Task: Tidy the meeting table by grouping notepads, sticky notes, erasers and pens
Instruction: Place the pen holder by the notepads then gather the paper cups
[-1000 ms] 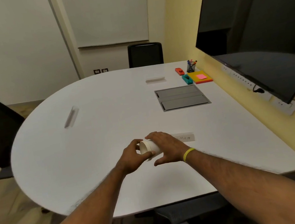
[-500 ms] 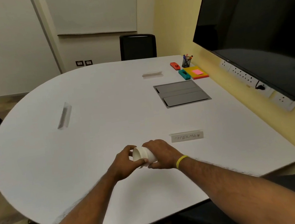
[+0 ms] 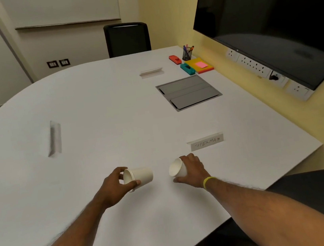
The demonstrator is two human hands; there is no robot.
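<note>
Apart, left hand [image 3: 114, 187] gripping cup [image 3: 141, 175], right hand [image 3: 194, 170] gripping second cup [image 3: 177, 168]

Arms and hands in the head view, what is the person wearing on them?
The left forearm and right forearm are bare, no sleeves in view. A thin yellow wristband circles the right wrist; nothing is worn on the left.

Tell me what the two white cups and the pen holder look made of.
Left cup: likely paper, matte white, rolled rim. Right cup: same matte white thin wall, probably paper. Pen holder: dark, see-through mesh, seemingly metal; too small to be sure.
</note>
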